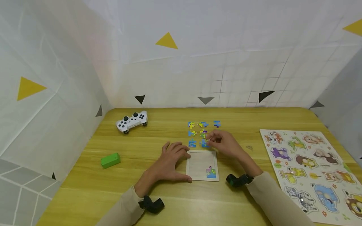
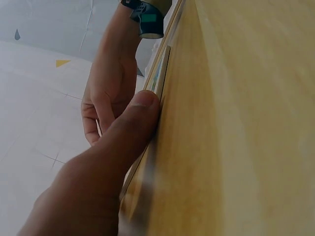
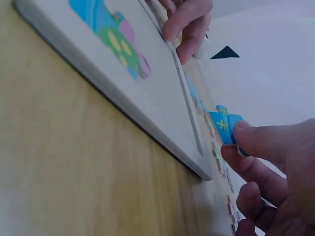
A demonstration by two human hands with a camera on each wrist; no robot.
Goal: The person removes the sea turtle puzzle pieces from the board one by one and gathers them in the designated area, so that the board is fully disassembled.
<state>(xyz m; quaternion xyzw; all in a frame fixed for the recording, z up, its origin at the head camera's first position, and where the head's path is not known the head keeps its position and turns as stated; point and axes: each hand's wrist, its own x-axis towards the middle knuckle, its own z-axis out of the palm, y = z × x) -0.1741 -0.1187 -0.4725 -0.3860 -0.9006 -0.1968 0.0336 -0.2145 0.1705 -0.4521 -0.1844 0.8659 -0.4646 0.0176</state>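
My right hand pinches a blue jigsaw piece with yellow flowers between thumb and fingertips, just past the far right corner of a pale wooden puzzle tray. Spread along the tray's left side, my left hand has its thumb at the near left corner and its fingertips by the far left corner. Joined blue, green and pink pieces fill the tray's near right corner; bare wood shows over the rest. Loose jigsaw pieces lie in short rows beyond the tray, partly behind my right fingers.
A large animal puzzle board covers the table's right side. At the left lie a green block and, farther back, a white game controller. White patterned cloth hangs behind the wooden table.
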